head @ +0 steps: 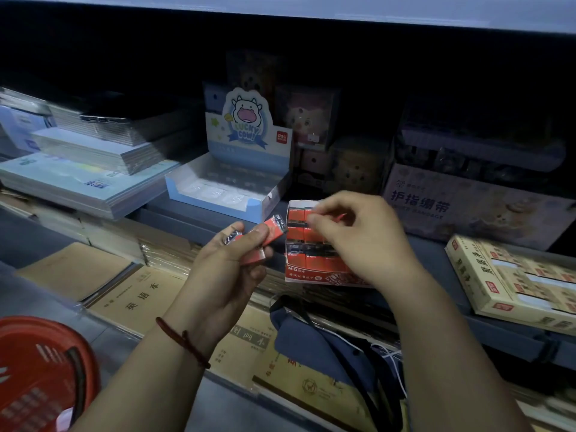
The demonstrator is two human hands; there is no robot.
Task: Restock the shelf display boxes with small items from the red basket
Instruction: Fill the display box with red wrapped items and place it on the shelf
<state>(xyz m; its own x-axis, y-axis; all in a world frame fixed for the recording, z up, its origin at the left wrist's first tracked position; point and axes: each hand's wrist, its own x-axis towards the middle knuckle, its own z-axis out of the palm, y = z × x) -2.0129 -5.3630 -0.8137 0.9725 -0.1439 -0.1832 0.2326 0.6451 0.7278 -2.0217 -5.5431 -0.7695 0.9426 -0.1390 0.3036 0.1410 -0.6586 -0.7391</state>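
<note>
- L wrist wore a thin dark-red cord bracelet (184, 341), knotted on the inner side.
- L hand (230, 263) & R hand (364, 241) were bare, nails short.
- Both forearms were bare.

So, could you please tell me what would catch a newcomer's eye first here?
At centre, the left hand holds several small red packs while the right hand pinches another over the red display box on the shelf edge. Behind them to the left stands the pale blue Lucky Cow box, and the red basket sits bottom left.
</note>
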